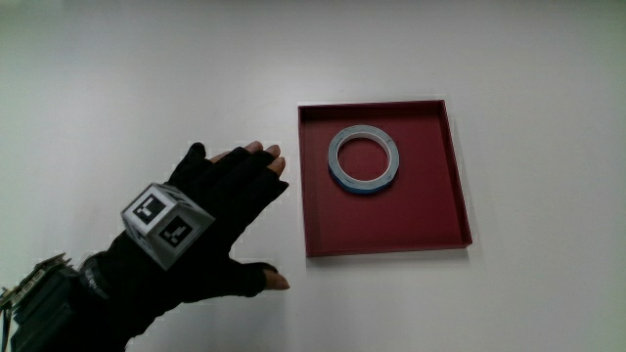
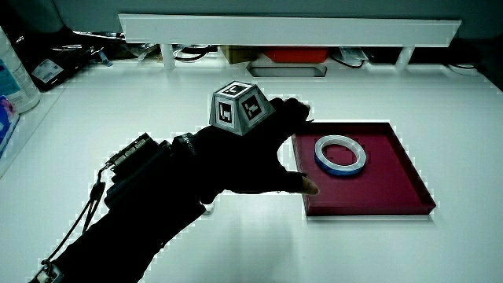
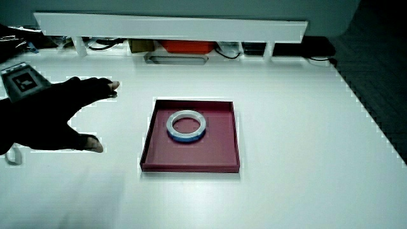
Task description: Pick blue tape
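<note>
A roll of blue tape (image 1: 364,159) lies flat in a shallow dark red tray (image 1: 445,176) on the white table; both side views show the tape (image 2: 340,154) (image 3: 186,125) in the tray (image 2: 393,189) (image 3: 222,149). The gloved hand (image 1: 220,200) hovers over the bare table beside the tray, apart from it, with the patterned cube (image 1: 168,223) on its back. Its fingers (image 1: 256,156) are spread and point toward the tray, thumb out, holding nothing. In both side views the hand (image 2: 259,157) (image 3: 57,111) reaches toward the tray's edge.
A low white partition (image 2: 291,30) (image 3: 172,27) runs along the table's edge farthest from the person, with cables and an orange object under it. A white bottle (image 2: 16,75) stands at the table's edge in a side view.
</note>
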